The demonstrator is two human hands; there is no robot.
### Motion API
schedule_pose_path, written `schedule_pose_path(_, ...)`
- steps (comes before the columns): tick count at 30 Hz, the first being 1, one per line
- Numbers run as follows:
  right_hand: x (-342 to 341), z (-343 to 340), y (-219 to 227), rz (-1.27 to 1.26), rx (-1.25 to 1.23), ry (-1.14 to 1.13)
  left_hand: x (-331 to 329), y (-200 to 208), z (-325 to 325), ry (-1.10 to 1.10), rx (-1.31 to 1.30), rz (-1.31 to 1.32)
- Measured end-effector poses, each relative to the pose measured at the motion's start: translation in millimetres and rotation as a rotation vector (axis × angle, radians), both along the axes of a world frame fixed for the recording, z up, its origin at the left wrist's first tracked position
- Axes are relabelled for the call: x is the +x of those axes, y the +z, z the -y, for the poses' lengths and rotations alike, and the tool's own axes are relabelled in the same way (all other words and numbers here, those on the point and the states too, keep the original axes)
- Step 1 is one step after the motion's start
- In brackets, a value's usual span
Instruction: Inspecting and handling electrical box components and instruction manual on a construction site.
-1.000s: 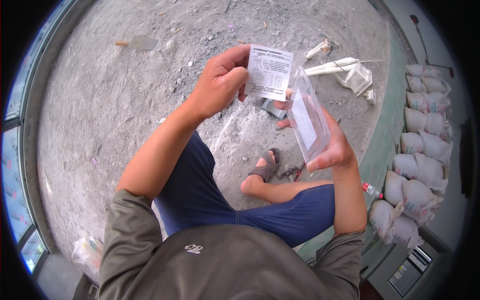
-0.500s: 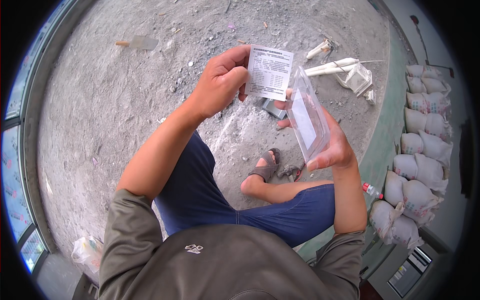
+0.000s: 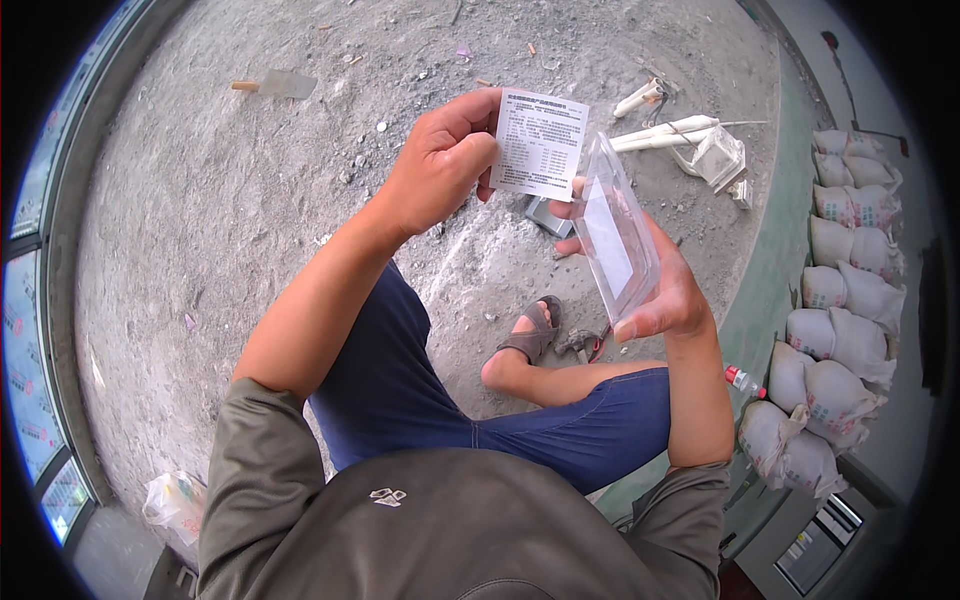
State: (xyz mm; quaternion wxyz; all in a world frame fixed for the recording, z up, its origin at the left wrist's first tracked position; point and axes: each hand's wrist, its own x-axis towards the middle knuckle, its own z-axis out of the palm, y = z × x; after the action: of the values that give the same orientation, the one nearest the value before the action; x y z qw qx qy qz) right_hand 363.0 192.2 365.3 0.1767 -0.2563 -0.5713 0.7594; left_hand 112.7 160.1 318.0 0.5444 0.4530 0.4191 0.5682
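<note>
Between its thumb and fingers, my left hand (image 3: 445, 155) pinches the left edge of a small white printed leaflet (image 3: 541, 146). The leaflet faces up toward me, covered in dark lines of print. My right hand (image 3: 668, 292) is closed around a clear plastic package (image 3: 618, 230), tilted, with a white strip visible through it. The top of the package is close to the leaflet's lower right corner. Below the leaflet, a grey box-like object (image 3: 549, 215) lies on the ground, partly hidden by the right fingers and the package.
White pipes (image 3: 665, 134) and a white box-like fitting (image 3: 715, 158) lie on the dusty ground. A scraper (image 3: 276, 85) rests at far left. Stacked white sacks (image 3: 840, 325) line the right side, near a red-capped bottle (image 3: 744, 381). A plastic bag (image 3: 176, 506) sits at lower left.
</note>
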Motion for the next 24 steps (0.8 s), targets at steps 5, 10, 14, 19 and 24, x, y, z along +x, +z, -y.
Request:
schedule_pose_path(5,-0.1,0.3,0.5,0.001,-0.001,0.001,0.4,1.9,0.0,0.003,0.003,-0.018)
schedule_pose_path(10,1.5,0.9,-1.0,-0.004,-0.004,-0.007,1.7,0.6,-0.4,0.022,0.004,-0.003)
schedule_pose_path(14,2.3,0.7,-1.5,-0.004,-0.002,-0.007,2.0,0.2,-0.9,0.015,-0.005,0.019)
schedule_pose_path(19,1.9,0.5,-1.4,-0.001,-0.002,-0.004,2.0,1.8,-0.8,0.013,-0.015,0.024)
schedule_pose_path(24,2.3,0.8,-0.6,-0.007,0.003,-0.011,0.9,0.0,-1.0,-0.006,-0.013,-0.009)
